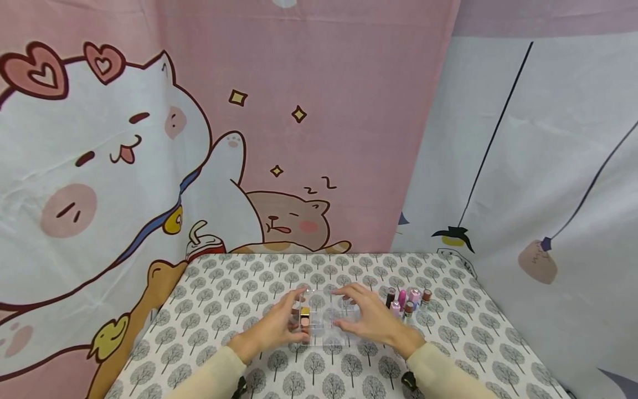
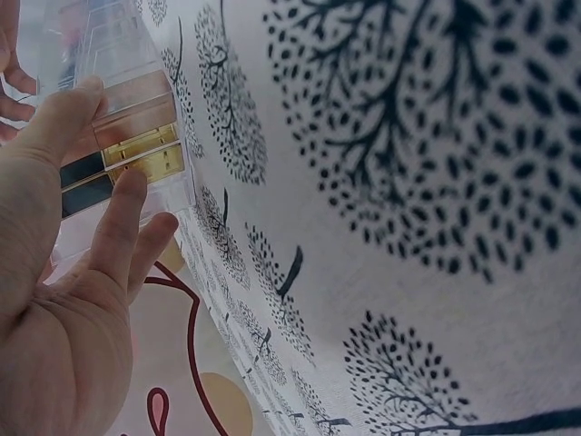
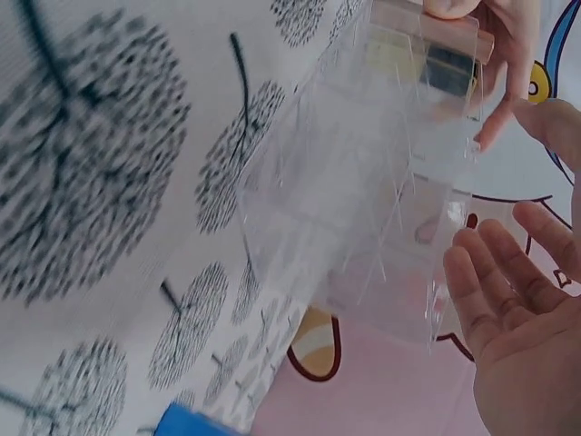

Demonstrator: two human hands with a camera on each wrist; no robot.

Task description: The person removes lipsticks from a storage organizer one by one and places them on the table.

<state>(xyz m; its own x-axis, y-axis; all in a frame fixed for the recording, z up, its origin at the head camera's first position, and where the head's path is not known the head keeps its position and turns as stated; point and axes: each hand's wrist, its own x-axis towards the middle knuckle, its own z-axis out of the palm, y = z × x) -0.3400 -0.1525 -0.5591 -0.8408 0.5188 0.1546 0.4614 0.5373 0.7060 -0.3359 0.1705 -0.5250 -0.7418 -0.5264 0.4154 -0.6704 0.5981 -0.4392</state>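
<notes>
A clear plastic organizer (image 1: 319,320) with compartments stands on the patterned tablecloth between the two hands. My left hand (image 1: 273,327) grips its left end, the thumb on the near side and the fingers toward the far side. Several cosmetic tubes sit in that end; in the left wrist view, gold-and-black tubes (image 2: 145,153) lie beside a copper-pink one (image 2: 136,102). At the organizer's right side is my right hand (image 1: 374,318), fingers spread and holding nothing. The right wrist view shows a gap between its fingers (image 3: 495,272) and the clear wall.
Right of the right hand stands a cluster of small cosmetics: a magenta tube (image 1: 402,298), a pale pink bottle (image 1: 414,295), a dark tube (image 1: 390,297) and brown-capped ones (image 1: 426,296). A cartoon-printed curtain (image 1: 319,138) hangs behind the table. Part of a blue object (image 3: 191,421) shows low in the right wrist view.
</notes>
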